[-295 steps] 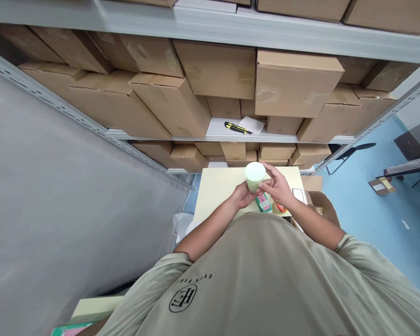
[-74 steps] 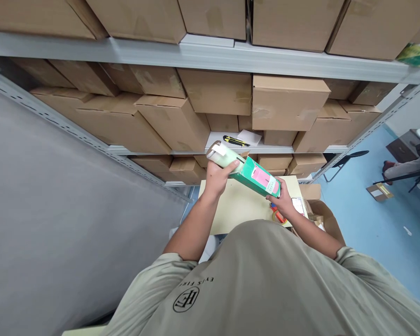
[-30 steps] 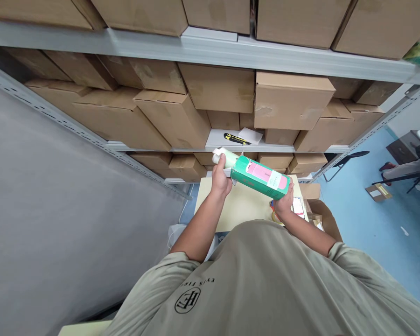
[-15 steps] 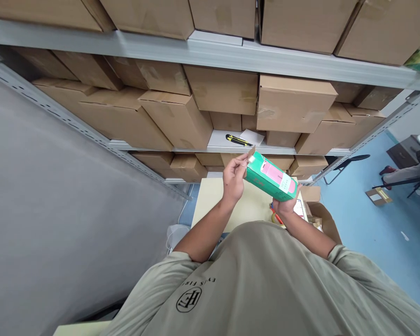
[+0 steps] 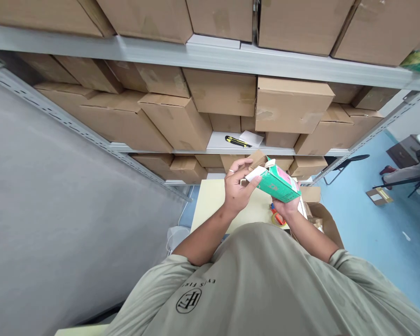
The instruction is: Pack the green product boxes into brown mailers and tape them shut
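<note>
A green carton [image 5: 277, 186] with a pink picture on its upper side is tilted in the air above the pale table [image 5: 210, 198]. Its left end is open, with a brown flap [image 5: 257, 157] folded up and a white-sided flap standing out. My right hand [image 5: 287, 208] supports the carton from below at its right end, fingers partly hidden. At the open end, my left hand [image 5: 237, 190] has its thumb on the white flap and its fingers by the brown one. What is inside the carton cannot be made out.
A shelf rack [image 5: 182, 51] full of brown cardboard boxes stands in front. On its middle board lie a yellow-black utility knife [image 5: 237, 141] and a white paper [image 5: 252, 138]. A roll of tape [image 5: 277, 219] is on the table, and an open cardboard box [image 5: 327, 221] stands right of it.
The carton's end flaps have been opened out by my left hand. The carton has turned, so its green side and open end show more and the pink picture less.
</note>
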A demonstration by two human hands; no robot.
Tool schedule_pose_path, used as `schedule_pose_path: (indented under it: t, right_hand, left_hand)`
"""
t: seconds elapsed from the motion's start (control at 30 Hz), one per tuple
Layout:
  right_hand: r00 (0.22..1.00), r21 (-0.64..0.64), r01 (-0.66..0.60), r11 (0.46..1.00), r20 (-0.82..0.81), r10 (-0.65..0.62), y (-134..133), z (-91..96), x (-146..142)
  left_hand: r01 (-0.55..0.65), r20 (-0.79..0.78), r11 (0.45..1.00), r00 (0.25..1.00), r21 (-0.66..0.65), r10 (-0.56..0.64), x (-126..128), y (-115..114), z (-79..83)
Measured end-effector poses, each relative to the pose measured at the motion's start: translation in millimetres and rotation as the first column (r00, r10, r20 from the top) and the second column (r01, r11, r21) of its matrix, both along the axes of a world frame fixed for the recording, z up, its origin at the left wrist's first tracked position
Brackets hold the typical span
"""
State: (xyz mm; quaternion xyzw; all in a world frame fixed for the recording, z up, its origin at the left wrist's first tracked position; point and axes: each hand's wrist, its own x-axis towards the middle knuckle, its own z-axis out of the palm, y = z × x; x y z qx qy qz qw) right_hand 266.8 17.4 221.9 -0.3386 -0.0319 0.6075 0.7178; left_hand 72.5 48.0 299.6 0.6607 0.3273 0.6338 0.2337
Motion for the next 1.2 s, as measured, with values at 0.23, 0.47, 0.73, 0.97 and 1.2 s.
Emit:
schedule_pose_path:
  t: [0.23,0.47,0.73,0.97,1.2]
  right_hand:
    - [0.988,0.031,-0.153,0.988,-0.019,0.154,-7,-7.7,-1]
    - [0.968,0.083,-0.243,0.966,-0.05,0.248,-14,-3.8,-2]
    - [0.961,0.131,-0.267,0.955,-0.032,0.273,-19,10.7,-10]
    - [0.958,0.132,-0.269,0.954,-0.065,0.279,-21,13.2,-14]
    - [0.962,0.131,-0.261,0.956,-0.04,0.268,-21,8.4,-13]
  left_hand:
    - [0.182,-0.247,0.961,0.96,0.209,-0.128,-6,2,25.3]
    - [0.378,-0.252,0.852,0.92,0.363,-0.301,-1,6,28.1]
    - [0.289,-0.311,0.9,0.932,0.328,-0.186,-4,8,15.1]
    - [0.183,-0.163,0.911,0.978,0.37,-0.131,3,5,5.6]
    - [0.11,-0.114,0.922,0.991,0.372,-0.072,6,5,6.9]
